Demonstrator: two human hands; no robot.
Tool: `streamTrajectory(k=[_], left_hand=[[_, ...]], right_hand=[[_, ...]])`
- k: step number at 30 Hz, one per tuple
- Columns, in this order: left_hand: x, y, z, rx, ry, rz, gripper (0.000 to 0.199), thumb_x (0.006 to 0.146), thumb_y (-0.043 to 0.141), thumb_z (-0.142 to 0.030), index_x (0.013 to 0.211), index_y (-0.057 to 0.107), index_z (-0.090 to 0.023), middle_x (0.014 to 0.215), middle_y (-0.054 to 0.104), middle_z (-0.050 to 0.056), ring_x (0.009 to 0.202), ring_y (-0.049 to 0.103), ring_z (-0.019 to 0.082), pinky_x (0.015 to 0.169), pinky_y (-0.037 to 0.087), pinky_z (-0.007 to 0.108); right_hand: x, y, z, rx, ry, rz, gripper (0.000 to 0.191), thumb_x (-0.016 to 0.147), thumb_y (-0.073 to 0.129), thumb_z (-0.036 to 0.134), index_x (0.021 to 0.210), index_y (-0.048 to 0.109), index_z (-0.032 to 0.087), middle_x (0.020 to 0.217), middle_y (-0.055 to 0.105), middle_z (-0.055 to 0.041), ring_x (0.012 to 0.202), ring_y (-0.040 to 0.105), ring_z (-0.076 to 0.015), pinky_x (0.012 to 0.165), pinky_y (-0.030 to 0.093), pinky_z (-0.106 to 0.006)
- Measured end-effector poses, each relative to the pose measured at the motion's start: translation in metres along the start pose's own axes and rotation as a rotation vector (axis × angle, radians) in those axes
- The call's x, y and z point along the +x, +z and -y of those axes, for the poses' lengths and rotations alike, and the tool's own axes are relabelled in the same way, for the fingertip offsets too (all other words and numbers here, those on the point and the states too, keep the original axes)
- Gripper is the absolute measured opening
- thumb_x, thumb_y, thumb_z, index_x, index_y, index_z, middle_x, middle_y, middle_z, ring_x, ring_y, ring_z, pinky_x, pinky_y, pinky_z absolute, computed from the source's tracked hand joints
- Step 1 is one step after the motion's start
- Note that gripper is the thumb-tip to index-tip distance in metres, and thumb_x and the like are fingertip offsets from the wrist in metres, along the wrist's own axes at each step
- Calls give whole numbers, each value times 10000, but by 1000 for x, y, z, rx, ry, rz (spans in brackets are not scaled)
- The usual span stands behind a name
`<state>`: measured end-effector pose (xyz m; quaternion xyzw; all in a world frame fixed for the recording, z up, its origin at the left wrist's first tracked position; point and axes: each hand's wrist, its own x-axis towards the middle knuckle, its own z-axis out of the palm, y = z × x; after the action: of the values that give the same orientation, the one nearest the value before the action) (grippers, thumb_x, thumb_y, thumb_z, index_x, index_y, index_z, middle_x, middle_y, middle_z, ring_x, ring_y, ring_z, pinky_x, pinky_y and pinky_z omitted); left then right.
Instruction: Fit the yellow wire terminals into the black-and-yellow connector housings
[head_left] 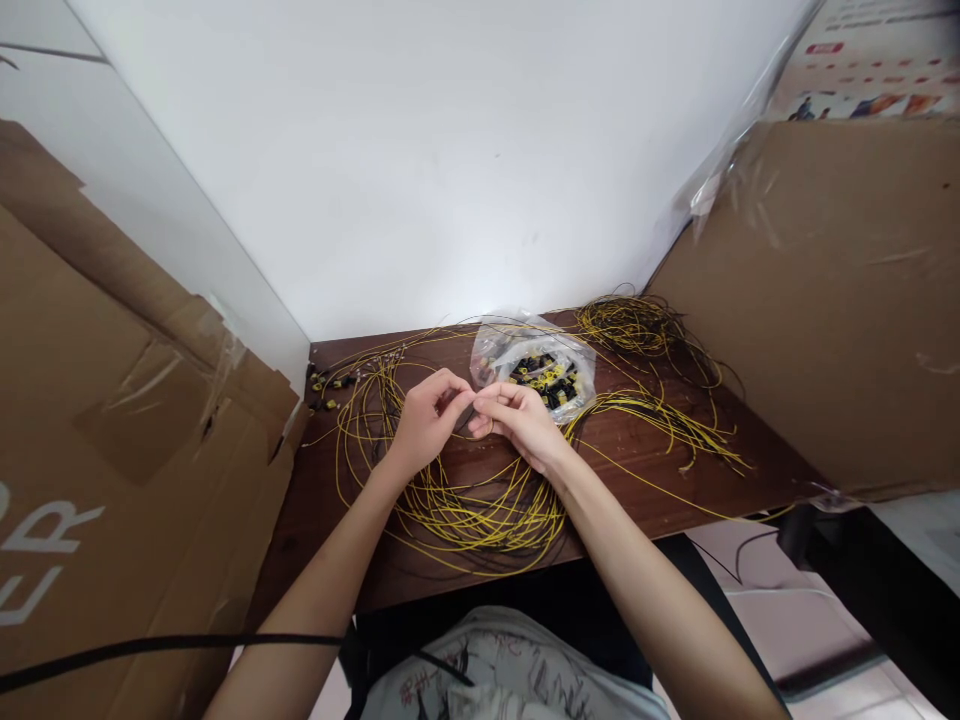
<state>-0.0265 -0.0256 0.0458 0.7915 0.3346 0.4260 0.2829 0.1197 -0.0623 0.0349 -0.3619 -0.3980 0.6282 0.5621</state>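
Observation:
Over the middle of the table, my left hand [429,422] and my right hand [523,422] meet with their fingertips pinched close together. Whatever lies between the fingertips is too small and too hidden to name. Beneath both hands a large loose loop of yellow and black wires [480,530] is spread out. Just behind my right hand sits a clear plastic bag [489,342], its mouth open, with several small black and yellow plastic parts [551,376] in it.
A tangled wire coil [630,325] lies at the back right of the brown table [630,487], with a bundle of wire ends [682,425] before it. Several small parts [334,382] are at the far left. Cardboard boxes [150,400] flank both sides; a white wall [450,180] stands behind.

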Motion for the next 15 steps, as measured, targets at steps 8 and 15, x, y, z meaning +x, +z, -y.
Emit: streamTrajectory(k=[8,15], left_hand=[[2,-5,2,-372,-290,159,240,779,587,-356,685,554,-139,606,460,-18,493,352,59,438,265,189],[2,-9,3,-578,-401,222,251,738,649,-360,679,571,-129,629,456,-11,500,336,43,425,252,176]], right_hand=[[3,-4,-4,-177,-57,11,291,604,744,384,737,642,146,533,579,29,458,475,-59,434,336,-178],[3,-2,-3,-271,-139,27,293,610,734,414,720,643,159,574,573,25,506,492,-79,475,397,-201]])
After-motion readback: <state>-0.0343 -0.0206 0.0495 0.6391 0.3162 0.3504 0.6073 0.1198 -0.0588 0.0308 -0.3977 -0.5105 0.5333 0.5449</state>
